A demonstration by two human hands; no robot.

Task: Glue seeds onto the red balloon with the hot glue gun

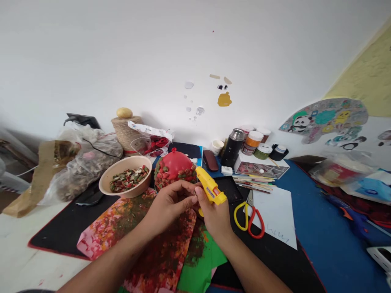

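Note:
My right hand [216, 217] is closed around a yellow glue gun [209, 184], its nozzle end pointing up and away. My left hand [169, 205] meets it with thumb and fingertips pinched together; whatever small thing they hold is mostly hidden. Just beyond both hands sits a red balloon [175, 162], its lower part covered with red and green painted pieces. To its left, a beige bowl [104, 188] contains loose red, green and pale shell-like pieces. Paint-stained pink paper [122, 219] lies under the hands, with a green sheet [195, 272] beside it.
Scissors [249, 217] with yellow and red handles lie at right on white paper [281, 203]. Behind stand a black flask [232, 146], paint jars [254, 140] and brushes [255, 180]. A twine spool [126, 134] and a stuffed plastic bag [82, 171] are at left.

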